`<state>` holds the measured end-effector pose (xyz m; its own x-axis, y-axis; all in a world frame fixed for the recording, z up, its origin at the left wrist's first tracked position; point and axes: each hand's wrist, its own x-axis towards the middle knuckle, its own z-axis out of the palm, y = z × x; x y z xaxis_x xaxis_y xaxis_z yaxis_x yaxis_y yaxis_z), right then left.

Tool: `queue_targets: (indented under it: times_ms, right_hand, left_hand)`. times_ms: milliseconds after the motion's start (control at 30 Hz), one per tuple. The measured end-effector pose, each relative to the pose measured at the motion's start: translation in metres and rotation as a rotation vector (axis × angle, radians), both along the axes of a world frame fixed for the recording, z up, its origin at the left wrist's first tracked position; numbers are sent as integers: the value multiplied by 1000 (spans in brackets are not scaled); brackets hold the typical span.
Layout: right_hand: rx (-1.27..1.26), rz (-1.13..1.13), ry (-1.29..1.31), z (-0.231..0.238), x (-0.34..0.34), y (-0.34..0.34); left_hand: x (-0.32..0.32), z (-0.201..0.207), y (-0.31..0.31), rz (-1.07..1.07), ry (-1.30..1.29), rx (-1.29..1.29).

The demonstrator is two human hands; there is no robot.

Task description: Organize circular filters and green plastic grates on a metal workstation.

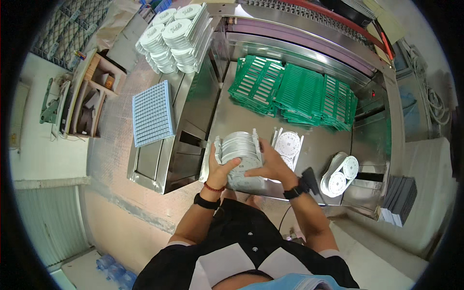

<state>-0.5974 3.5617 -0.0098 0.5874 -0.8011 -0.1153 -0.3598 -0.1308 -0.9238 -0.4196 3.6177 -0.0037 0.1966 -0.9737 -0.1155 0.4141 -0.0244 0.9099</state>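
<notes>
Both hands at work over the near edge of a stainless-steel counter [227, 121]. Held up between them: a thick stack of thin white plates with rounded ends [239, 140], off the surface, ends toward the wearer. Left hand [218, 170] wraps the left side, thumb laid across the front; right hand [271, 166] grips the right side, its thumb too on the front face. Both closed around the stack.

Just right of the right hand, flat on the counter: a white piece with two round printed dials [288, 144]. Farther right, near the counter's right side, a small pile of white twin-disc pieces [340, 174].

Behind, three adjoining piles of green slotted rectangular panels [298, 92].

To the left, a pale-blue rectangular gridded tray [153, 114] on a lower steel unit [181, 104]; beyond it, tall clustered stacks of white round-ended plates [176, 36].
</notes>
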Motion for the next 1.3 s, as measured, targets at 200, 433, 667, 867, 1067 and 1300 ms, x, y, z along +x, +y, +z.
queue_targets:
  times_ms: [200, 433, 667, 867, 1067, 1300]
  right_hand:
    - [324, -240, -409, 14, -54, 68]
    - [654, -839, -951, 9, -88, 202]
    - [141, -1461, -1277, 37, -74, 332]
    - [-207, -1965, -1564, 4, 1, 492]
    - [-709, -2488, -1595, -41, 53, 669]
    - [-807, -2870, -1524, -164, 48, 889]
  left_hand:
    - [-45, 49, 13, -292, 409, 333]
    - [-128, 32, 47, -833, 397, 575]
    - [-214, 44, 79, -1507, 40, 520]
    - [-238, 23, 132, -1780, -194, 531]
    - [-252, 0, 186, -1863, -291, 526]
    - [-283, -42, 285, -1805, -483, 517]
